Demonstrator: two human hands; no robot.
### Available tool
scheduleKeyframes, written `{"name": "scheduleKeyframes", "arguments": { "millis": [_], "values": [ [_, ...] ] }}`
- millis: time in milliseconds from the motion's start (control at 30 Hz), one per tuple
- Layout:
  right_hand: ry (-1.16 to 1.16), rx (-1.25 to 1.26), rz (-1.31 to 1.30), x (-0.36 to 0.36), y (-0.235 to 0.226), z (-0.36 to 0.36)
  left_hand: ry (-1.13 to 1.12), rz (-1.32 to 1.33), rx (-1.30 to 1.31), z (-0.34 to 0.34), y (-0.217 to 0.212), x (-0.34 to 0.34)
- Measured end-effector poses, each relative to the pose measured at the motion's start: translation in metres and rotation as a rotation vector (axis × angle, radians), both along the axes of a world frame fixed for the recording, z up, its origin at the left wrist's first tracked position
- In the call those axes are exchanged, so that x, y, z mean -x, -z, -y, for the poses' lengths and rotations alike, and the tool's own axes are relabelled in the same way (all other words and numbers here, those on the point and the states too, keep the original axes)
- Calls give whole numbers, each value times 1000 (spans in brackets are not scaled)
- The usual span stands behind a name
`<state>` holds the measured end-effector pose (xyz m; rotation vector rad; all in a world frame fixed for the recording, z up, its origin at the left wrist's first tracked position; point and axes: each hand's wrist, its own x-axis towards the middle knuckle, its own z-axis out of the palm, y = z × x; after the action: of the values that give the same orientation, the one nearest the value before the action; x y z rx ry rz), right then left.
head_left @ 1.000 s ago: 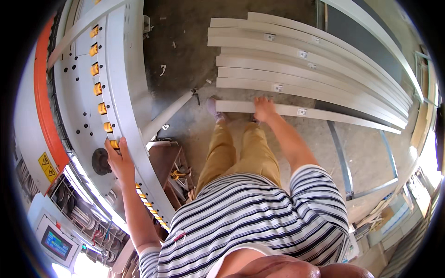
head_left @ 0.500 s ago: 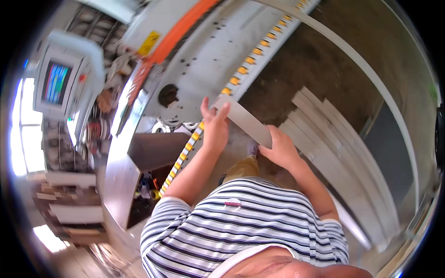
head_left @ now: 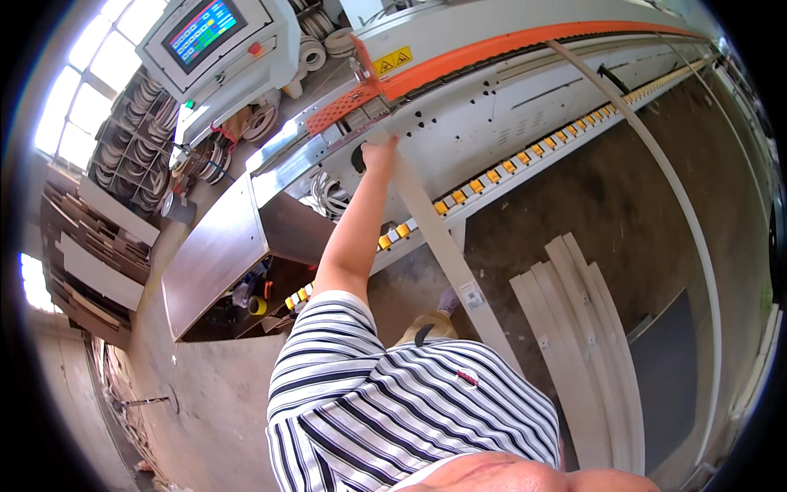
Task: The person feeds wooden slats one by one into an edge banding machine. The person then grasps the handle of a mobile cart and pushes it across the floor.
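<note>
My left arm stretches forward to the machine (head_left: 443, 131), a long grey body with an orange stripe. At its front end my left hand (head_left: 379, 153) is closed on the far end of a long, narrow pale board (head_left: 438, 234); the fingertips are somewhat blurred. The board slants back toward my right side, crossing over a rail of yellow rollers (head_left: 493, 175). A small white label (head_left: 473, 297) is on its upper face. Its near end is hidden by my striped shirt. My right hand is out of sight.
A stack of similar pale boards (head_left: 578, 328) lies on the right, beside a dark grey panel (head_left: 668, 377). A curved frame bar (head_left: 680, 193) arches across the right. At the left are a control panel (head_left: 205, 37), a brown cabinet (head_left: 217, 262) and racks of edging rolls (head_left: 135, 152).
My left hand has moved forward and the board has swung lengthwise, more of it showing. My right hand, on the board before, has left the view. The whole view has turned left.
</note>
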<state>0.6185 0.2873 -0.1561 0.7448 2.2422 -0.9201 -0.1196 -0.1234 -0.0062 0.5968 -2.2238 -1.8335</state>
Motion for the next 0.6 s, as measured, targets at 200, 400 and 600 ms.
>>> {"name": "scheduleKeyframes", "arguments": {
  "millis": [200, 400, 600],
  "values": [
    [5, -195, 24, 41, -47, 22, -82, 198, 424, -19, -19, -7],
    [-143, -434, -121, 146, -135, 68, -67, 322, 364, -13, -1, 15],
    [-158, -333, -245, 203, -168, 85, -60, 271, 267, -5, 12, 42]
  ]
}}
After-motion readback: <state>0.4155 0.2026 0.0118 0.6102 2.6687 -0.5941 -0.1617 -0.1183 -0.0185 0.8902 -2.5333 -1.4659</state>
